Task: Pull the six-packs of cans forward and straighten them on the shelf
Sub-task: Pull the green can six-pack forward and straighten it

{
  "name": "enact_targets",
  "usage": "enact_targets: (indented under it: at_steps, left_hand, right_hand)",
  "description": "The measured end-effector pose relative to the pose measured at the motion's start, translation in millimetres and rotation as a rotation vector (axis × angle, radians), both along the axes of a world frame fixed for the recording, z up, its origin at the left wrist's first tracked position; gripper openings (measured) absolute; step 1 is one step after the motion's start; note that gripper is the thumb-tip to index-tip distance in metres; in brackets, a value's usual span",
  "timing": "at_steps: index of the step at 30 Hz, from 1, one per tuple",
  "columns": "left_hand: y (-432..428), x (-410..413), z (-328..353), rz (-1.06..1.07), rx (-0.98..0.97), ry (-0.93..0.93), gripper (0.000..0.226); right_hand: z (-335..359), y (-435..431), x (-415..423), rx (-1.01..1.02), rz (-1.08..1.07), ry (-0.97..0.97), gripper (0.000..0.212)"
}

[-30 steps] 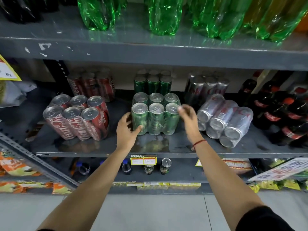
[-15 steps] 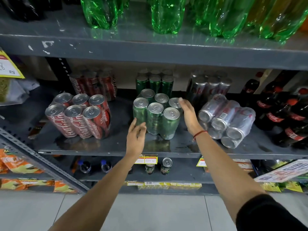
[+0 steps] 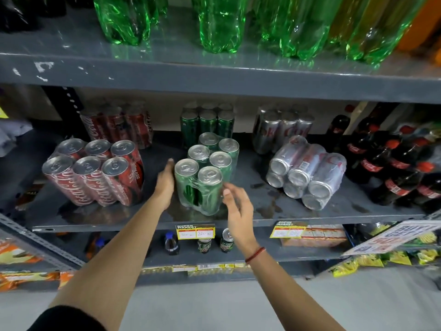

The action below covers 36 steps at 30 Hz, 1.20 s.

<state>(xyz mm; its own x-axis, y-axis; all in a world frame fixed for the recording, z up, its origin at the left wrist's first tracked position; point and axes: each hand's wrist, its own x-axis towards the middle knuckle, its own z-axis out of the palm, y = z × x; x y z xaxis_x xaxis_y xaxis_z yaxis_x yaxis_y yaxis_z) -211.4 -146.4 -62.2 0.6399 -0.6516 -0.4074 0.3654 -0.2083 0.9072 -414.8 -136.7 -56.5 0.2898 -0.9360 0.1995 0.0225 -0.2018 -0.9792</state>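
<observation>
A shrink-wrapped green six-pack stands on the grey middle shelf, turned so its short end faces me. My left hand lies flat against its left side, fingers straight. My right hand is at the pack's front right corner, fingers apart, fingertips at the wrap. A red six-pack stands to the left, leaning. To the right a silver six-pack lies on its side. Behind them stand a second red pack, a green pack and a silver pack.
Dark cola bottles crowd the shelf's right end. Green plastic bottles fill the shelf above. Below hang yellow price tags, with small bottles and cans behind. A wet stain marks the shelf in front of the silver pack.
The green six-pack has turned from facing me broadside to end-on. My right hand came from its back right corner round to the front; my left hand slid up along its left side.
</observation>
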Motion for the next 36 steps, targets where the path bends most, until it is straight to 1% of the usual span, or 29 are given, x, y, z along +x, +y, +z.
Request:
enact_targets:
  at_steps: [1,3,4,5,7,9,11,13,15,17,20,23,27,29,31,34,36]
  left_hand:
    - [7.2,0.4,-1.2,0.078,0.004,-0.073,0.052]
    - [29.0,-13.5,-2.5,0.235,-0.064,-0.239,0.030]
    - [41.6,-27.4,-3.4,0.282,-0.102,-0.339,0.021]
    - [53.1,-43.6,-6.0,0.302,-0.137,-0.436,0.015]
    - [69.2,-79.4,-11.8,0.265,-0.180,-0.581,0.012]
    - [74.1,-113.9,-16.0,0.146,-0.171,-0.650,0.020]
    - [71.3,-137.9,-18.2,0.000,-0.143,-0.655,0.044]
    - [64.2,-145.3,-16.8,-0.041,-0.070,-0.709,0.064]
    - [56.5,-142.2,-12.0,-0.013,0.009,-0.763,0.073]
    - [50.8,-135.4,-8.7,0.015,0.043,-0.794,0.076]
    - [48.6,-117.8,-8.0,-0.008,0.041,-0.800,0.081]
    - [47.9,-87.0,-6.3,-0.094,0.009,-0.707,0.088]
    - [45.3,-41.5,-1.3,-0.226,-0.010,-0.620,0.078]
    - [45.8,-29.9,0.6,-0.268,-0.027,-0.566,0.077]
    - [46.1,-24.7,-0.1,-0.294,-0.045,-0.524,0.079]
    - [46.5,-27.3,0.6,-0.291,-0.065,-0.511,0.078]
    - [47.0,-37.0,1.6,-0.198,-0.081,-0.567,0.084]
  right_hand:
    - [2.4,-9.1,-1.4,0.031,-0.011,0.006,0.021]
    - [10.4,-35.1,-4.2,0.058,-0.064,0.012,0.017]
    - [15.4,-50.4,-5.0,0.076,-0.086,-0.003,0.015]
    - [21.1,-66.2,-4.3,0.107,-0.102,-0.014,0.016]
    - [30.7,-97.4,-0.3,0.172,-0.097,0.024,0.028]
    - [37.4,-122.2,6.9,0.242,-0.007,0.094,0.044]
    - [41.7,-138.9,17.3,0.314,0.099,0.122,0.053]
    - [43.2,-146.9,26.7,0.373,0.181,0.128,0.055]
    - [42.2,-147.0,32.6,0.384,0.236,0.167,0.056]
    - [38.4,-143.3,33.3,0.339,0.243,0.177,0.052]
    - [29.2,-134.8,24.5,0.296,0.185,0.089,0.045]
    - [17.8,-119.0,5.0,0.211,0.101,0.098,0.053]
    - [5.1,-92.1,-10.4,0.081,0.024,0.154,0.070]
    - [1.4,-81.4,-10.5,0.031,-0.022,0.180,0.072]
    - [1.2,-74.5,-9.1,0.010,-0.055,0.185,0.068]
    - [5.7,-73.4,-10.5,0.000,-0.061,0.203,0.065]
    - [9.4,-75.9,-17.3,0.003,-0.027,0.223,0.061]
